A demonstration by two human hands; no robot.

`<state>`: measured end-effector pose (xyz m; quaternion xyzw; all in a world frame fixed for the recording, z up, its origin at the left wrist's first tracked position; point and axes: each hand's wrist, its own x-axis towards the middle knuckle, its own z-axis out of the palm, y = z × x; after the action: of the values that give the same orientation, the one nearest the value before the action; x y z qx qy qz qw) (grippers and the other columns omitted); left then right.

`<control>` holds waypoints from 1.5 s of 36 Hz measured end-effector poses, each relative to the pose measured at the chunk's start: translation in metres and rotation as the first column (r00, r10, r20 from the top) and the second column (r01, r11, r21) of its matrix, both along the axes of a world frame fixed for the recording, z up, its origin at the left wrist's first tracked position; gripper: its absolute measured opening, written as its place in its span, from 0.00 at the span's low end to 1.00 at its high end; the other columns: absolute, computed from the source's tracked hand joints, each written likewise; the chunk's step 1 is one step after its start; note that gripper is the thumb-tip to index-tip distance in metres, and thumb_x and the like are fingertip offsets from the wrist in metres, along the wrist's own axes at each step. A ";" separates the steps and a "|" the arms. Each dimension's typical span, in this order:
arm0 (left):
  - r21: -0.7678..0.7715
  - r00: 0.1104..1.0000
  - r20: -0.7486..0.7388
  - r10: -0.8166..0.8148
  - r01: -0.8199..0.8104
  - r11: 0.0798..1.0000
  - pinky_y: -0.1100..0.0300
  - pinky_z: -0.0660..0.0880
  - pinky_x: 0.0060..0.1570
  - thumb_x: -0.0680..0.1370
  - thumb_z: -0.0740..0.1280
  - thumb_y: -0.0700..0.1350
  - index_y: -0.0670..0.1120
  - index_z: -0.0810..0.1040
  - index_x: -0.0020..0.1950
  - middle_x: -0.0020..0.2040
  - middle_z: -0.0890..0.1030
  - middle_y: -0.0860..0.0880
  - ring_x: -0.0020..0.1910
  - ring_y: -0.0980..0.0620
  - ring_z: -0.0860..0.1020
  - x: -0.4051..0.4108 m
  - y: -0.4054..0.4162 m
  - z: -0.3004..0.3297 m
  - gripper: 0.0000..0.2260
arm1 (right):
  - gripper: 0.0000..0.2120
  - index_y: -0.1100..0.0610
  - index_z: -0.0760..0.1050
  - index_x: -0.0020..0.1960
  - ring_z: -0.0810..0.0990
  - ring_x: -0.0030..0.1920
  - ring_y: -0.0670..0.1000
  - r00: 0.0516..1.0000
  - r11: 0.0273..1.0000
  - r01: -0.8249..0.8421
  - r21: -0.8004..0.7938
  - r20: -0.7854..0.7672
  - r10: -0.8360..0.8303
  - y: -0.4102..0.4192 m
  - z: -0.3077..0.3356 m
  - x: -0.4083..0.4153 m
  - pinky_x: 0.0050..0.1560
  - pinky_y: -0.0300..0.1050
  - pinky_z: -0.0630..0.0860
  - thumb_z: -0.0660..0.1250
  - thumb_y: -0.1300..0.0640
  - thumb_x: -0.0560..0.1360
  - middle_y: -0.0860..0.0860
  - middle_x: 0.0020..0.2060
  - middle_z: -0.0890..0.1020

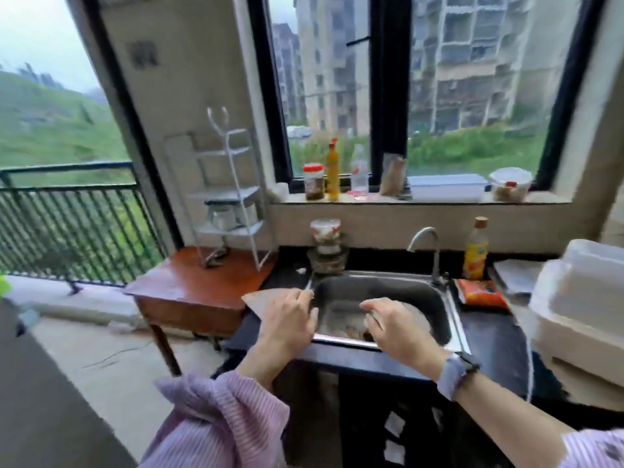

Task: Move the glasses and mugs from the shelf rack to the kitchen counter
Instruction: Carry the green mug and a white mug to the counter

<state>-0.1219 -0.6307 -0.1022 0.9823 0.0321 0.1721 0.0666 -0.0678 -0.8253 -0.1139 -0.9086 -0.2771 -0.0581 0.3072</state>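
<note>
Two hands hover over the steel sink [385,298], and neither is at the shelf rack [233,194] yet. The left hand [290,319], at the sink's left rim, rests its curled fingers on a tan, pointed sheet [260,298]; whether it grips the sheet I cannot tell. The right hand [391,322], above the basin, is loosely open and holds nothing.

The white rack stands on a wooden side table [189,292] left of the sink. On its lower tier sit what look like two clear glasses [233,216], too blurred to count surely; no mug shows.

The rack looks light and spindly, so a hasty pull could tip it. Clear glass against white wire is easily misjudged, and the counter [486,336] beside the sink offers little free room.
</note>
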 end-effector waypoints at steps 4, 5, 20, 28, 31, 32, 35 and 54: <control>-0.064 0.977 -0.002 0.212 -0.211 0.975 0.53 0.70 0.60 0.77 0.58 0.50 0.47 0.70 0.65 0.63 0.76 0.46 0.61 0.45 0.74 -0.026 0.086 -0.010 0.18 | 0.14 0.57 0.75 0.60 0.75 0.60 0.56 0.980 0.981 -0.196 0.002 -0.008 0.196 0.105 -0.006 0.007 0.61 0.52 0.71 0.60 0.58 0.76 0.55 0.58 0.79; -0.083 0.968 0.003 0.250 -0.249 0.965 0.53 0.70 0.60 0.77 0.59 0.49 0.47 0.70 0.65 0.62 0.76 0.46 0.61 0.45 0.74 -0.031 0.103 -0.012 0.17 | 0.15 0.57 0.75 0.60 0.75 0.60 0.56 0.973 0.973 -0.232 0.001 -0.010 0.232 0.128 -0.007 0.010 0.61 0.52 0.71 0.60 0.58 0.76 0.55 0.59 0.79; -0.145 0.879 0.006 0.477 -0.471 0.870 0.52 0.72 0.58 0.78 0.59 0.48 0.47 0.72 0.63 0.59 0.78 0.46 0.58 0.47 0.75 0.053 0.334 -0.030 0.15 | 0.15 0.54 0.72 0.62 0.75 0.59 0.57 0.908 0.907 -0.419 -0.030 -0.018 0.419 0.403 -0.032 0.128 0.60 0.51 0.72 0.57 0.55 0.77 0.54 0.59 0.78; -0.227 0.868 -0.032 0.495 -0.488 0.843 0.53 0.73 0.58 0.77 0.61 0.47 0.46 0.73 0.62 0.59 0.79 0.46 0.57 0.47 0.76 0.102 0.437 -0.052 0.15 | 0.17 0.55 0.69 0.65 0.74 0.60 0.56 0.901 0.901 -0.429 -0.070 -0.097 0.422 0.500 -0.046 0.186 0.61 0.54 0.72 0.55 0.55 0.78 0.54 0.59 0.77; -0.254 0.872 -0.043 0.487 -0.481 0.839 0.54 0.73 0.58 0.78 0.60 0.46 0.45 0.73 0.63 0.59 0.78 0.46 0.57 0.47 0.76 0.127 0.480 -0.063 0.15 | 0.17 0.55 0.69 0.65 0.75 0.60 0.55 0.905 0.908 -0.416 -0.055 -0.115 0.409 0.536 -0.053 0.209 0.62 0.52 0.72 0.55 0.56 0.78 0.54 0.60 0.77; -0.259 0.876 -0.041 0.480 -0.474 0.842 0.55 0.73 0.57 0.78 0.60 0.46 0.45 0.73 0.63 0.59 0.78 0.46 0.56 0.48 0.77 0.138 0.496 -0.066 0.14 | 0.17 0.55 0.68 0.65 0.75 0.61 0.54 0.909 0.913 -0.406 -0.040 -0.124 0.399 0.549 -0.055 0.218 0.63 0.50 0.72 0.55 0.56 0.78 0.54 0.60 0.77; -0.287 0.895 -0.027 0.445 -0.434 0.854 0.58 0.72 0.54 0.78 0.60 0.45 0.45 0.73 0.62 0.58 0.78 0.45 0.55 0.48 0.77 0.177 0.542 -0.077 0.14 | 0.17 0.56 0.68 0.66 0.75 0.61 0.52 0.926 0.937 -0.350 0.025 -0.144 0.350 0.590 -0.061 0.249 0.64 0.44 0.71 0.56 0.57 0.78 0.54 0.61 0.77; -0.565 0.974 0.100 0.203 -0.112 0.817 0.77 0.62 0.47 0.77 0.62 0.40 0.42 0.74 0.58 0.54 0.79 0.44 0.49 0.51 0.77 0.332 0.698 -0.137 0.10 | 0.14 0.62 0.74 0.50 0.75 0.44 0.52 0.893 0.832 0.340 0.438 -0.429 -0.138 0.779 -0.080 0.384 0.45 0.45 0.71 0.64 0.50 0.74 0.55 0.43 0.78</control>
<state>0.2100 0.0668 -0.2388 0.8977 0.1569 0.2365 0.3371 0.3165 -0.0466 -0.1942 -0.8184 -0.0694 0.0101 0.5704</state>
